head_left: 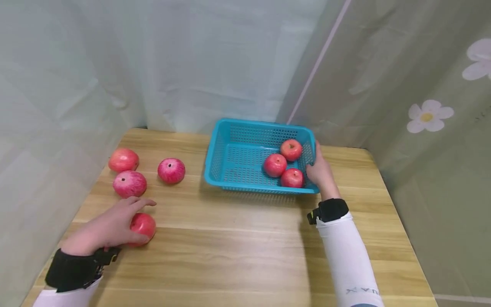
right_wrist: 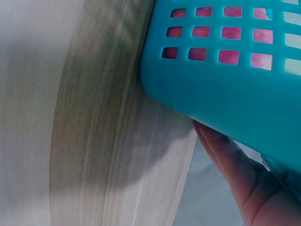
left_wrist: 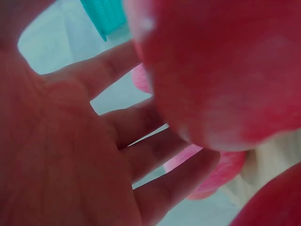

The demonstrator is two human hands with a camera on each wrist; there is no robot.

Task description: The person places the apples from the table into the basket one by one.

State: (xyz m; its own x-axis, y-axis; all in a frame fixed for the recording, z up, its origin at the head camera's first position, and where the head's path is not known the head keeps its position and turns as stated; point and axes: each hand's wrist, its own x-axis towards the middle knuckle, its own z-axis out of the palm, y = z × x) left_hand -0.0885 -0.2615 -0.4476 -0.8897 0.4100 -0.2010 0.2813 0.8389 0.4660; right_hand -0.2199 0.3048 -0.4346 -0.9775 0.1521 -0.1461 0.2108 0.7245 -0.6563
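My left hand [head_left: 115, 224] reaches over a red apple [head_left: 142, 228] at the table's left front, fingers spread and fairly straight around it. In the left wrist view that apple [left_wrist: 225, 70] fills the upper right, with a gap between it and the palm. My right hand [head_left: 321, 172] grips the right end of the blue plastic basket [head_left: 245, 185], thumb over the rim and fingers outside. Inside the basket, on its right side, lie three red apples [head_left: 275, 165]. In the right wrist view, fingers [right_wrist: 225, 155] touch the basket wall [right_wrist: 216, 94].
Farther back on the left lie a red apple [head_left: 123, 160] and two streaked pink apples [head_left: 129, 184], [head_left: 171, 170]. Part of another red thing [left_wrist: 277, 202] shows in the left wrist view's lower right corner. Curtains [head_left: 230, 64] surround the wooden table [head_left: 230, 256].
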